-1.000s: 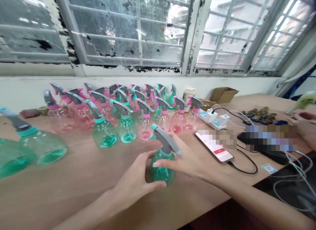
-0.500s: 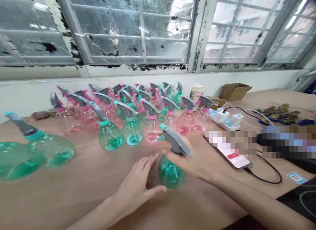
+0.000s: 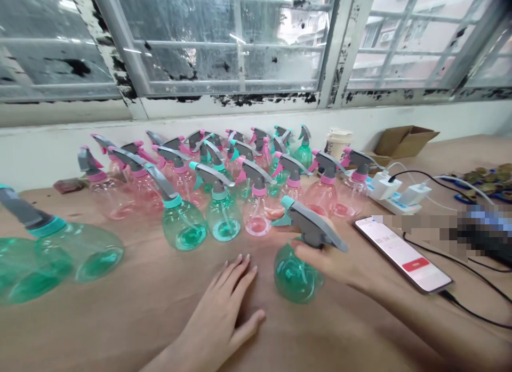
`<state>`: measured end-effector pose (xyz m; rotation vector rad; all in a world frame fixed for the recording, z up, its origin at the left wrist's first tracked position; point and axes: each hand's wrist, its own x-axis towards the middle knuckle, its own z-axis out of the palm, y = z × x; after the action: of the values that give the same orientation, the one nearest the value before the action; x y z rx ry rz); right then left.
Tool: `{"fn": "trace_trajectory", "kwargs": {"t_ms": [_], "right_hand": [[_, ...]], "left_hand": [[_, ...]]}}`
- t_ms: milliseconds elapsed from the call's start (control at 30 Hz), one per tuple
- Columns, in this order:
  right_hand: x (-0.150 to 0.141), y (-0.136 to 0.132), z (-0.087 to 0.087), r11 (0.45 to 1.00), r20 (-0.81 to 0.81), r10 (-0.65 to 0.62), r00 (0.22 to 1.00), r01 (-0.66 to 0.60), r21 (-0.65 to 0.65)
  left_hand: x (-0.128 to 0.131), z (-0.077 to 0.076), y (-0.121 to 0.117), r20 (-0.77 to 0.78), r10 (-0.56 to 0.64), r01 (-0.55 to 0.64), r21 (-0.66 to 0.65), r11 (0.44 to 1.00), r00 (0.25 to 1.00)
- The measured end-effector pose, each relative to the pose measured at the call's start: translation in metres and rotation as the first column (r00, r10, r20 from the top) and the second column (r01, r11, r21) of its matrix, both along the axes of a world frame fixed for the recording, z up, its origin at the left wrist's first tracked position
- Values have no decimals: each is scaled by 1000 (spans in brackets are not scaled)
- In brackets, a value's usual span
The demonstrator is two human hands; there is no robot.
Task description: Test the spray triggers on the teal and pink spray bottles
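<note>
Item: one green spray bottle (image 3: 298, 279) with grey trigger head and turquoise nozzle, roughly upright at the near middle of the counter (image 3: 132, 318); whether its base touches the surface cannot be told. Right hand (image 3: 340, 263) — fingers clamped around the bottle's neck, just under the head. Left hand (image 3: 220, 310) — palm down on the counter to the left of that bottle, apart from it, fingers extended and thumb held away from them, grasping nothing.

Behind: rows of pink and green spray bottles (image 3: 223, 217), standing close together below a window (image 3: 228, 47). Far left: two larger-looking green bottles (image 3: 99, 249), one cut by the frame edge. Right: a phone (image 3: 400, 252), screen up, cable attached; a white power strip (image 3: 400, 203) with chargers; a lidded cup (image 3: 338, 145); an open cardboard box (image 3: 406, 142).
</note>
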<state>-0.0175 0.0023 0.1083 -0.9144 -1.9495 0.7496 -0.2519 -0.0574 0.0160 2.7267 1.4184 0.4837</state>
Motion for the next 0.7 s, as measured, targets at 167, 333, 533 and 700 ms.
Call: {"fn": "trace_trajectory", "kwargs": {"t_ms": [167, 333, 533, 700], "right_hand": [[-8, 5, -10, 993, -85, 58, 995, -66, -96], [-22, 9, -27, 983, -146, 134, 980, -151, -107], [-38, 8, -19, 968, -236, 218, 947, -240, -69], [-39, 11, -17, 960, -220, 254, 942, -274, -62]], "left_hand": [[4, -1, 0, -49, 7, -7, 16, 1000, 999], [13, -3, -1, -83, 37, -37, 1, 999, 996], [13, -1, 0, -45, 45, -45, -5, 999, 998], [13, -1, 1, -55, 65, -65, -5, 998, 996]]}}
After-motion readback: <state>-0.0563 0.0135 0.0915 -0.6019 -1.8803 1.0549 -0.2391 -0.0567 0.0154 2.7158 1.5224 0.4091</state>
